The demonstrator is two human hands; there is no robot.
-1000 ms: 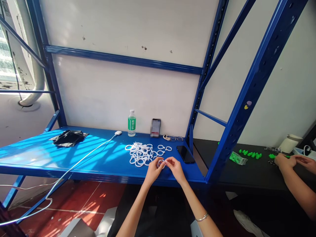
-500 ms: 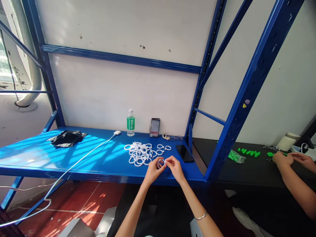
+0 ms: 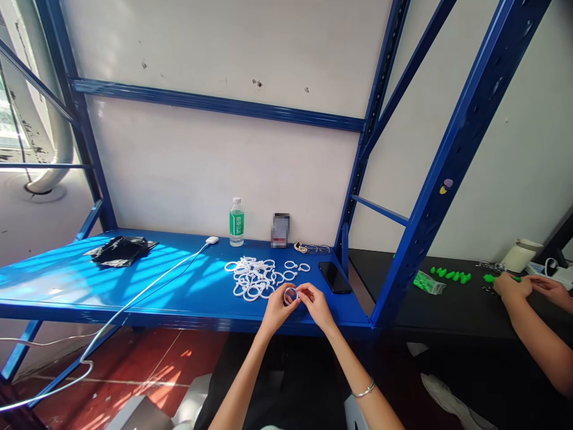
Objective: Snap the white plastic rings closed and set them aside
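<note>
Both my hands meet over the front edge of the blue shelf (image 3: pixel 134 286). My left hand (image 3: pixel 276 309) and my right hand (image 3: pixel 317 304) pinch the same small white plastic ring (image 3: pixel 290 295) from either side, fingers curled round it. Just beyond them lies a pile of several white rings (image 3: pixel 256 277), with a few loose rings to its right.
A black phone (image 3: pixel 335 277) lies right of the rings. A green-labelled water bottle (image 3: pixel 237 223), eyeglasses (image 3: pixel 317 248) and a small blurred card stand by the wall. A white cable (image 3: pixel 147 288) and black bag (image 3: pixel 120 248) lie left. Another person's hands (image 3: pixel 528 286) handle green parts (image 3: pixel 450 276) at right.
The view has shifted slightly. My hands still hold the ring between them and have barely moved; the other person's hands stay at the green parts.
</note>
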